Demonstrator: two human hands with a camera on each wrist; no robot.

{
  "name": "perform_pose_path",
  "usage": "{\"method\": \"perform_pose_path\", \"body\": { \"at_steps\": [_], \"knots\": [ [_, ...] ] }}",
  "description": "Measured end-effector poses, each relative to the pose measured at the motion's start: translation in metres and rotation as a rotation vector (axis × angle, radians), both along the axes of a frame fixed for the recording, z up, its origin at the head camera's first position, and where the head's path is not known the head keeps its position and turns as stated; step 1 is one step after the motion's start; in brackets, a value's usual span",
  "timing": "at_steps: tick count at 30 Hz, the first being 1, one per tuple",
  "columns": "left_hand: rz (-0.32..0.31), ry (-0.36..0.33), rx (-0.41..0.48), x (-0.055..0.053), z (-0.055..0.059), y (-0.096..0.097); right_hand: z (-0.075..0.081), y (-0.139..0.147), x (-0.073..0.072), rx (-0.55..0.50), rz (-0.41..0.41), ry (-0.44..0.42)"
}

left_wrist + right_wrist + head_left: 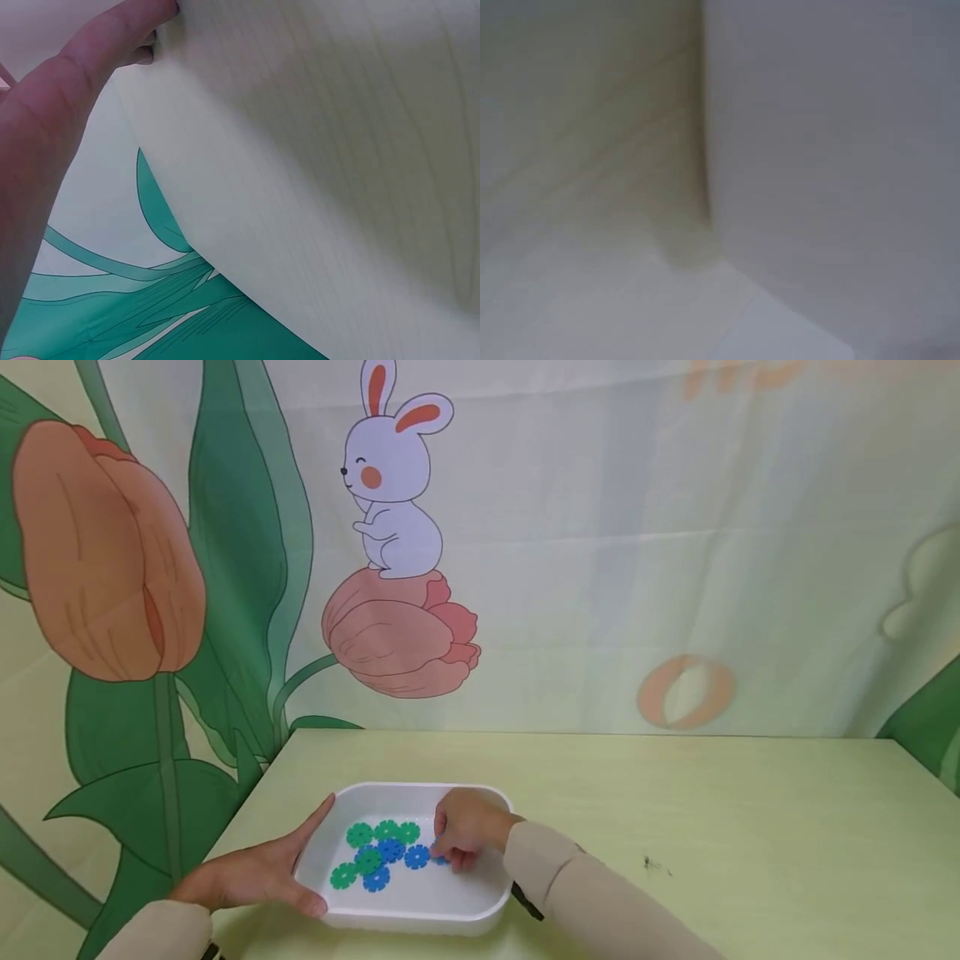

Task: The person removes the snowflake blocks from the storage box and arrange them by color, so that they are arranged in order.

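Note:
A white plastic tray (pixel 416 922) stands on the table, with several green and blue notched plastic discs lying inside, some overlapping. My left hand (pixel 258 870) rests against the tray's left side, thumb and index finger spread straight toward its near and far corners. Over the right part of the tray, my right hand (pixel 471 827) has its fingers curled down and pinches a blue notched disc (pixel 441 861), mostly hidden by the fingertips. Just left of it lies another blue disc (pixel 417 857). A green disc (pixel 343 876) sits farthest left. The right wrist view shows only the tray's outer wall (pixel 817 165) and tabletop.
The pale wood-grain table (pixel 712 827) stretches away to the right of the tray, with a small dark mark (pixel 657 865) on it. Behind the table hangs a printed cloth (pixel 570 568) with a rabbit and tulips.

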State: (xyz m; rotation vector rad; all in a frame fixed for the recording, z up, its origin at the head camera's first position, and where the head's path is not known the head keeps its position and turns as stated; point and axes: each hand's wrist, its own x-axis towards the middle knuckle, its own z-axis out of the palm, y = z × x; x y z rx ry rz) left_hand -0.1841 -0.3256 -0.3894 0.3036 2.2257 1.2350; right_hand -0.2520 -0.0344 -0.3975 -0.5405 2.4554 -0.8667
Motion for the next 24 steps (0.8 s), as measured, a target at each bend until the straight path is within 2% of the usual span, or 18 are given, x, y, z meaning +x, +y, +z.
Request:
{"method": "perform_pose_path", "body": {
  "at_steps": [8,18,24],
  "knots": [
    [-0.012,0.008,-0.008,-0.001,0.000,0.000,0.022,0.012,-0.001,-0.130,0.021,-0.142],
    [-0.063,-0.025,0.107,-0.001,-0.001,-0.003,0.044,0.043,0.001,-0.233,0.035,-0.150],
    [-0.056,-0.011,0.067,-0.001,-0.001,-0.001,0.047,0.074,-0.001,-0.307,0.029,-0.141]
  ]
}}
